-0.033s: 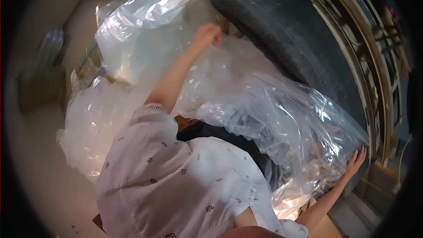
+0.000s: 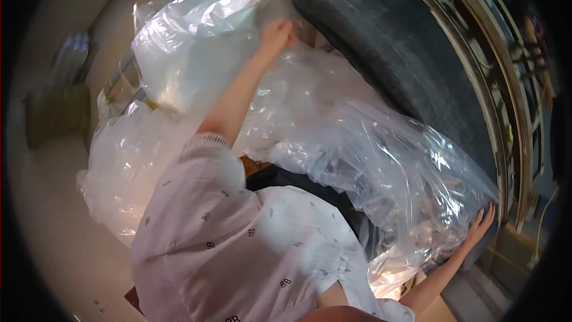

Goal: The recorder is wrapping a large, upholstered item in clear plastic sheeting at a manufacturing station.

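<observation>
A wide, crumpled sheet of clear plastic (image 2: 381, 167) lies in front of me, running from the far left down to the right. My left hand (image 2: 278, 34) is closed at the far part of the plastic, its arm stretched forward; the film in the fingers is slightly blurred. At the right end, my right hand (image 2: 479, 225) rests flat on the plastic with the fingers extended, close to the edge of a dark surface. More plastic bunches into a large, shiny heap (image 2: 196, 42) on the far left.
A dark, dusty flat surface (image 2: 381, 30) stretches beyond the plastic, bordered by a pale frame edge (image 2: 476, 65) on the right. Loose clear plastic (image 2: 131, 167) hangs at my left. A greenish box-like thing (image 2: 58, 116) stands on the floor farther left. A yellow cord (image 2: 541, 226) hangs at the right.
My left hand has moved slightly farther away from me. The right hand is a little nearer along the plastic's edge, still flat.
</observation>
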### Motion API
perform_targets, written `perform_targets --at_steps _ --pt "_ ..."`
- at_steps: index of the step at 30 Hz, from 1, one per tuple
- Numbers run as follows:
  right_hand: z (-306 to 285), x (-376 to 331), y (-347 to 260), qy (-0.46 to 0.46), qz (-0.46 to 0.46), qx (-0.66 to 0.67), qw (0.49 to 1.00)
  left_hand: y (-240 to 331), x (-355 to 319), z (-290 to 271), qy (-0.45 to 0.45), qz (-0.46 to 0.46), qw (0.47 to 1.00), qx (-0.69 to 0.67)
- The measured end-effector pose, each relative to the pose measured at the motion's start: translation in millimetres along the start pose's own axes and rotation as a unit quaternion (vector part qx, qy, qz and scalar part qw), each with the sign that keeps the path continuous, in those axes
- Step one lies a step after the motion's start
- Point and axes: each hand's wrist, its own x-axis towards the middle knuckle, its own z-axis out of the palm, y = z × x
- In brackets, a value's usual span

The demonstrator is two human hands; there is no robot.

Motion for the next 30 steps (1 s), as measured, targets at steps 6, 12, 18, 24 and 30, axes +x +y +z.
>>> perform_targets --at_steps 6,12,18,24,30 --pt "12.8 3.3 26.0 -0.033 -0.036 0.031 0.998 -26.6 100.6 -42.7 0.294 -0.026 0.846 0.443" --pt "13.3 7.9 30.3 -0.051 -0.032 0.023 0.998 -36.4 106.8 -64.9 0.247 -0.031 0.858 0.45" --pt "13.2 11.3 33.0 -0.055 -0.042 0.017 0.997 -59.9 -14.3 -140.4 0.332 0.193 0.877 0.288" --pt "15.5 16.9 39.5 -0.048 -0.028 0.029 0.998 -108.6 -183.5 -303.5 0.616 0.03 0.722 0.313" --pt "21.3 12.0 55.0 -0.045 0.045 0.01 0.998 -133.9 -180.5 -364.1 0.413 -0.164 0.894 -0.057"
